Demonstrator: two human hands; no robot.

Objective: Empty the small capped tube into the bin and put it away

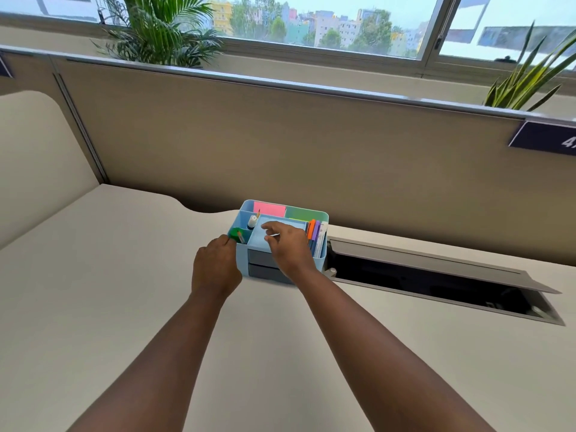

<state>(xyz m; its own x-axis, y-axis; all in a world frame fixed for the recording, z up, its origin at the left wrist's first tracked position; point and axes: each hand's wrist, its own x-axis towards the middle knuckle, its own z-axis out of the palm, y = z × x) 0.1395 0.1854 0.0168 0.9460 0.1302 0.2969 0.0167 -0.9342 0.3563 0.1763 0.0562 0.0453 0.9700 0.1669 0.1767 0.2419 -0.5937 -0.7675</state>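
Tube (pixel 273 235) pinched by right hand (pixel 288 244) over organizer (pixel 321 217); left hand (pixel 215 265) grips its edge.

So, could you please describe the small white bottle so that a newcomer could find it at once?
On the beige desk stands a light blue organiser. In its left rear compartment, just beyond the green item, the small white bottle stands upright beside a pencil. It is the only white, dark-bottomed container there.

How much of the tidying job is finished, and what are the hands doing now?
Nothing looks finished yet. The left hand touches the left side of the blue organizer, near a green item. The right hand pinches something small and white over the middle tray; whether it is the tube is unclear. No bin shows, so emptying and putting away remain.
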